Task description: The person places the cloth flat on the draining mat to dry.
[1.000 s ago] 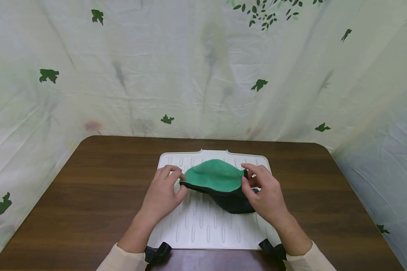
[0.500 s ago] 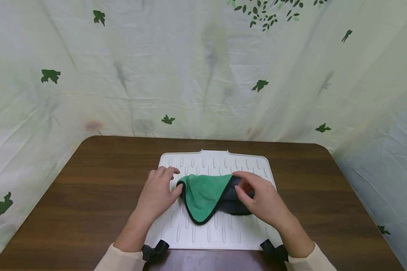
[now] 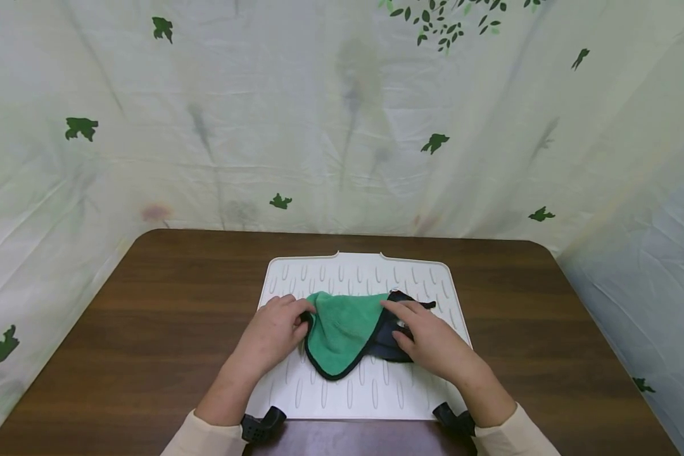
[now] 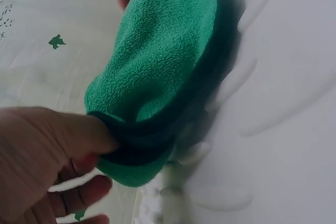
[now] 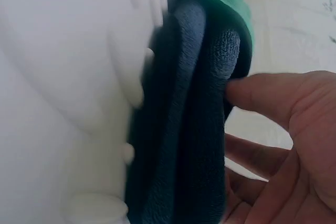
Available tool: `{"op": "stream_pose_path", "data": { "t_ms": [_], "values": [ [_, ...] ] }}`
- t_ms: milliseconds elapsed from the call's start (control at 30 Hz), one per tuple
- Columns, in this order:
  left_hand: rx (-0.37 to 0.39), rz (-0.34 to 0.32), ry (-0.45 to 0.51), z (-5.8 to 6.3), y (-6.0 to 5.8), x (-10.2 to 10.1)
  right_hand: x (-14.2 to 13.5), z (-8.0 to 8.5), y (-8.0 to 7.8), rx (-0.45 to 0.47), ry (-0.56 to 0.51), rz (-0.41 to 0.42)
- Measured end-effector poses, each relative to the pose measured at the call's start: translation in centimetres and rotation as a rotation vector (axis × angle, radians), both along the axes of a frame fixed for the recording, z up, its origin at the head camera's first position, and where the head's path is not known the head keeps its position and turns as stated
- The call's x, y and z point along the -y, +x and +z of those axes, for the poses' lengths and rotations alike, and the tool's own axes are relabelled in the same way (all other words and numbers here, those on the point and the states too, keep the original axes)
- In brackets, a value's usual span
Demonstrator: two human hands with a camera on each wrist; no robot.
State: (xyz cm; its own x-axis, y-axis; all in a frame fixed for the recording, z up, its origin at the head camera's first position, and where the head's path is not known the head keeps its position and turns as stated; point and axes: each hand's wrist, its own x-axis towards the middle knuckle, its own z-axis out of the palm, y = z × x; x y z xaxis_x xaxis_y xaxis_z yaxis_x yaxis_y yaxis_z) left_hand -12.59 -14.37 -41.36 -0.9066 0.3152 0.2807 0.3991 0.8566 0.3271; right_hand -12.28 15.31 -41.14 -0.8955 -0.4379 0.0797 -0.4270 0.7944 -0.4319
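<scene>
A two-sided towel [image 3: 344, 332], green on one face and dark blue on the other with black edging, lies bunched on a white ridged tray [image 3: 350, 402]. My left hand [image 3: 270, 335] pinches its left edge; in the left wrist view the thumb presses the dark border of the towel [image 4: 157, 56]. On the right, my right hand [image 3: 433, 339] reaches over the folded dark part, its index finger at the green section's upper right corner. The right wrist view has its thumb tip at the dark folds of the towel [image 5: 194, 129], the other fingers partly hidden beyond them.
The tray sits on a dark wooden table [image 3: 165, 329]. A pale curtain [image 3: 319, 126] printed with leaves hangs behind it and along both sides. Black wrist mounts [image 3: 265, 424] are on both wrists, close over the tray's near corners.
The raised green flap has come down toward me and now hangs over the front. My left hand has pinched the left edge; the right has shifted slightly left and lowered onto the dark part.
</scene>
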Motion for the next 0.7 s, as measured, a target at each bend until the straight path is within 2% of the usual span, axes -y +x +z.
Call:
{"op": "stream_pose_path", "data": {
  "t_ms": [67, 167, 300, 433, 600, 700],
  "values": [
    [-0.043, -0.038, 0.048, -0.01, -0.05, -0.05, 0.26, -0.01, 0.13, 0.021, 0.007, 0.001],
    [-0.095, -0.086, 0.113, 0.02, -0.10, -0.11, 0.52, -0.10, 0.19, -0.011, 0.016, 0.013],
    [-0.127, -0.092, 0.159, 0.32, -0.02, -0.20, 0.58, -0.16, 0.04, -0.084, -0.011, 0.028],
    [-0.090, -0.058, 0.175, 0.71, 0.15, -0.28, 0.49, -0.21, -0.09, -0.086, -0.076, 0.043],
    [-0.025, -0.031, 0.196, 0.88, 0.29, -0.33, 0.43, -0.20, -0.07, -0.019, -0.186, 0.081],
    [0.001, -0.028, 0.222, 0.92, 0.29, -0.29, 0.47, 0.09, 0.02, 0.000, -0.239, 0.059]
  ]
}}
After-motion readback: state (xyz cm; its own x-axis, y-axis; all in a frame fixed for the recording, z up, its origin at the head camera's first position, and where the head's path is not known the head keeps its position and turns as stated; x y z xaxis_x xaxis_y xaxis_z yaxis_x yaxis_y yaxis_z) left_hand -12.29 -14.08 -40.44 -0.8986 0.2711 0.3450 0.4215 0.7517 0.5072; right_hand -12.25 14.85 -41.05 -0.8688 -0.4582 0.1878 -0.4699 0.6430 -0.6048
